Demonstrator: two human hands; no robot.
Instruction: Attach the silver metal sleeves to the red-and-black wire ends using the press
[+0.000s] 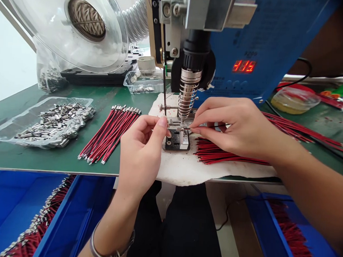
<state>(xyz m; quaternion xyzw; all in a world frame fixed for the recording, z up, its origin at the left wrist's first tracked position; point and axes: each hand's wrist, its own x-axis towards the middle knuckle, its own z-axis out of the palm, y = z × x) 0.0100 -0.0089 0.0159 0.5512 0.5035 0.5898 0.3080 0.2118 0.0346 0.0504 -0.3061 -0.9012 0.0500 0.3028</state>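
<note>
My left hand [144, 146] is closed in a pinch, thumb and forefinger at the left side of a small metal fixture [176, 139] under the soldering head [189, 92]; what it pinches is too small to name. From the right, my right hand [230, 127] pinches a thin red-and-black wire [216, 125] and holds its tip at the fixture. A bundle of bare red-and-black wires [229, 155] lies under my right hand on a white cloth [187, 168]. Finished wires with metal terminals [111, 134] lie to the left.
A clear bag of metal terminals [52, 124] sits at the far left on the green mat [74, 159]. A blue machine showing a red display [244, 66] stands behind. Clear reel [76, 27] at the top left. Blue bins [81, 215] with wires hang below the table edge.
</note>
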